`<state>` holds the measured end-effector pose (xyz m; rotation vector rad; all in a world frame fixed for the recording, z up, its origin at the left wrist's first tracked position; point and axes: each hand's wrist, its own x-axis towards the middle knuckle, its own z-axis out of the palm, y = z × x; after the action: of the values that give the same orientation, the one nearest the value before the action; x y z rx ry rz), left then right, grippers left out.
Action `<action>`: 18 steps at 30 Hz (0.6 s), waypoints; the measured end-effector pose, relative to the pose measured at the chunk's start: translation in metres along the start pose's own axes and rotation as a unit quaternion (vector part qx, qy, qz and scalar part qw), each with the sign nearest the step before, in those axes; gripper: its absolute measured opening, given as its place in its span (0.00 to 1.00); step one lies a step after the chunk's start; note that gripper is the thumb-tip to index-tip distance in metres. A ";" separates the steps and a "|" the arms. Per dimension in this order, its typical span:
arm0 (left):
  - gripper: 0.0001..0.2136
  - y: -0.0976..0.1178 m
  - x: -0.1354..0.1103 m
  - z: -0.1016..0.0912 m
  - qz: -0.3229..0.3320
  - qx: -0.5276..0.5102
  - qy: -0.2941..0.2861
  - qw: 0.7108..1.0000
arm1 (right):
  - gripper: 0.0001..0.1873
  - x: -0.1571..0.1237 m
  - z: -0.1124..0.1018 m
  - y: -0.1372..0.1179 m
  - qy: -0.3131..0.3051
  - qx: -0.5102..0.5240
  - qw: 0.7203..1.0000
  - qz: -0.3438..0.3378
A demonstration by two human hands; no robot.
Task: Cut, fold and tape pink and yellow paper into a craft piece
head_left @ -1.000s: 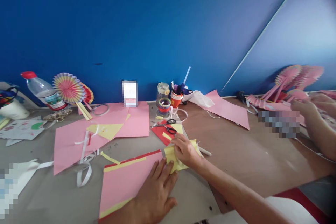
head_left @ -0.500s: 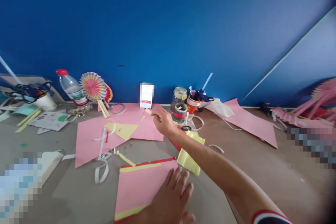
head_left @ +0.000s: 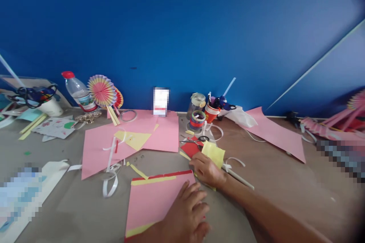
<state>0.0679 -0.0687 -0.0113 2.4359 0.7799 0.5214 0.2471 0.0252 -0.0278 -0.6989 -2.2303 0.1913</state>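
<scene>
left hand [head_left: 184, 210] spread over pink sheet [head_left: 154, 199]; right hand [head_left: 208, 169] curled.

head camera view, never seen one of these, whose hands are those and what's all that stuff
No machine here: these are one person's two bare hands, seen from a camera worn on that person's head, looking forward and down. The left hand is spread over a pink sheet edged with red and yellow strips. The right hand is at a piece of yellow paper; its grip can't be made out. Beyond them on the table are scissors, a pleated fan and a red-capped bottle.
</scene>
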 end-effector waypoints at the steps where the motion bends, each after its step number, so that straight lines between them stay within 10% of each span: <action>1: 0.12 0.002 0.001 -0.003 -0.014 -0.033 0.026 0.999 | 0.15 0.002 0.002 0.001 0.011 0.004 1.000 0.007; 5: 0.10 0.004 0.006 -0.013 -0.115 -0.187 0.116 0.969 | 0.15 0.020 -0.003 -0.001 0.070 0.027 0.996 0.046; 13: 0.19 0.002 0.026 -0.040 -0.255 -0.503 0.198 0.802 | 0.12 0.076 0.002 -0.042 0.148 0.140 0.973 0.106; 18: 0.17 -0.006 0.022 -0.051 -0.328 -0.514 0.227 0.760 | 0.08 0.095 0.005 -0.046 0.146 0.347 0.861 0.342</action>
<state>0.0566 -0.0323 0.0299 0.9297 1.0751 0.9344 0.1716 0.0383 0.0456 -0.9844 -1.3795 1.0996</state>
